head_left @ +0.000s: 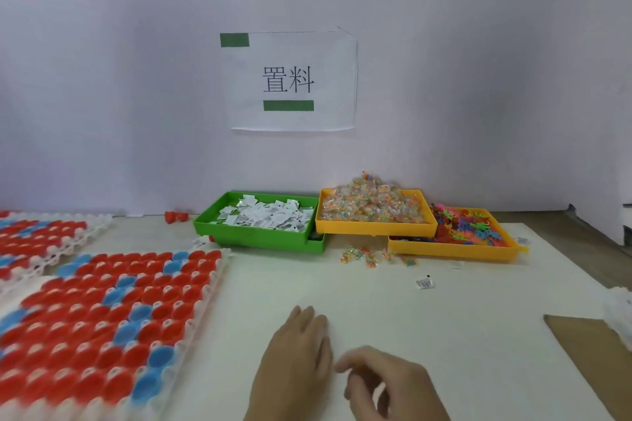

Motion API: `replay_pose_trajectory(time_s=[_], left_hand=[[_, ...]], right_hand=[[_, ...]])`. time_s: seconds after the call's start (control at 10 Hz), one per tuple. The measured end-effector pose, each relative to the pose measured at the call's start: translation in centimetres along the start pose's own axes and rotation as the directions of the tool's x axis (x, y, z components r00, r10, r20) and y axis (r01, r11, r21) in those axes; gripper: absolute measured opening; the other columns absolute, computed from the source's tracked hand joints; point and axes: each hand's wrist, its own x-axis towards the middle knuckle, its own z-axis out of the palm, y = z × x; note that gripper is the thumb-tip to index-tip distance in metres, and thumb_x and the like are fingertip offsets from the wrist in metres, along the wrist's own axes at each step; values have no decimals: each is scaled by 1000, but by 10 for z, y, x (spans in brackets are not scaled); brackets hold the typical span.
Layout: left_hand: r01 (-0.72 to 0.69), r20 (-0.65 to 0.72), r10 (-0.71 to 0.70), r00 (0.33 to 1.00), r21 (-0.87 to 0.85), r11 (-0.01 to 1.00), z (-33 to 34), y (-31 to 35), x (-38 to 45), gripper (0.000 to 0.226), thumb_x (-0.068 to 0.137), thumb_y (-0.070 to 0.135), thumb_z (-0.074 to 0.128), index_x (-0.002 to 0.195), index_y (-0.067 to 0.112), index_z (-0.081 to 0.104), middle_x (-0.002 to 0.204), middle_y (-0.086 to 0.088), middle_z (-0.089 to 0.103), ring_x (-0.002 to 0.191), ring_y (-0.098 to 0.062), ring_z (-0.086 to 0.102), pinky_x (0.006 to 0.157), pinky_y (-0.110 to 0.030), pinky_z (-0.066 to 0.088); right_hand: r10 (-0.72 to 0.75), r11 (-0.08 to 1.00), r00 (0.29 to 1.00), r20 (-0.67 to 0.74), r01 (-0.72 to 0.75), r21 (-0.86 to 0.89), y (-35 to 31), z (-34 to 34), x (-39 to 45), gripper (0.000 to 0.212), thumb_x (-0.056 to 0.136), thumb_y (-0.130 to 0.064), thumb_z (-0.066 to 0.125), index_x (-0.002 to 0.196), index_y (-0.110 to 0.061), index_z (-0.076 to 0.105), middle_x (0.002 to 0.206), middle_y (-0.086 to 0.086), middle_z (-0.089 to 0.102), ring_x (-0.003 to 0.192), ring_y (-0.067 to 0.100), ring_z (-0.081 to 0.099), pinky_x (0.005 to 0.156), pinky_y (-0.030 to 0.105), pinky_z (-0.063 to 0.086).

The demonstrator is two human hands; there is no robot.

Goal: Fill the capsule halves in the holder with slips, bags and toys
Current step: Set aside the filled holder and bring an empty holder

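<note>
A white holder (pixel 205 311) full of red and blue capsule halves lies at the left front, and a second holder (pixel 92 232) sits behind it. At the back stand a green tray (pixel 253 239) of white paper slips, a yellow tray (pixel 372 227) heaped with small clear bags, and a lower yellow tray (pixel 455 251) of colourful plastic toys. My left hand (pixel 297 355) lies flat on the table beside the near holder, fingers straight. My right hand (pixel 386 386) hovers just right of it with fingers loosely curled, holding nothing that I can see.
A few loose bags (pixel 372 256) and a stray slip (pixel 424 283) lie on the white table in front of the trays. Two red capsule halves (pixel 176 216) sit by the wall. Brown cardboard (pixel 595 349) lies at the right edge. A paper sign (pixel 290 82) hangs on the wall.
</note>
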Motion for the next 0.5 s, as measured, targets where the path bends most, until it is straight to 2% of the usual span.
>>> replay_pose_trajectory(time_s=[0.1,0.2,0.3,0.4,0.5], left_hand=[[138,-151,-191,970,-305,942,-18,0,-5,15,81,13,50,75,14,64,81,13,63,82,-8,62,73,-10,43],[261,-456,-481,749,-465,846,-26,-14,-12,25,76,0,56,59,18,58,52,10,54,61,-3,55,53,-8,37],[214,-628,-563,537,-544,811,-42,-21,-13,25,73,-3,44,63,15,57,56,8,53,64,-8,52,55,-16,38],[229,-641,-517,567,-481,846,-65,-33,-13,27,78,-1,44,65,18,58,64,9,57,63,-13,53,57,-22,42],[366,-574,-521,632,-372,853,-89,-67,-11,24,84,1,55,78,23,60,81,10,60,78,-11,57,69,-29,50]], right_hand=[[58,994,975,216,-76,73,-39,48,50,25,81,-27,50,94,-30,71,74,-14,65,74,-3,60,64,6,39],[139,978,966,216,-168,120,-47,87,102,26,85,-17,51,98,-26,72,79,-13,65,74,-5,58,66,5,40],[264,939,907,329,-319,125,-53,118,133,20,84,-15,51,78,-22,68,78,-6,69,71,12,63,63,19,47],[411,851,806,425,-507,139,-51,140,146,26,75,-8,47,51,-16,47,43,-7,52,43,14,49,47,19,40],[490,779,737,466,-610,145,-50,159,151,16,74,-10,44,78,-5,58,76,13,73,54,22,64,63,30,57]])
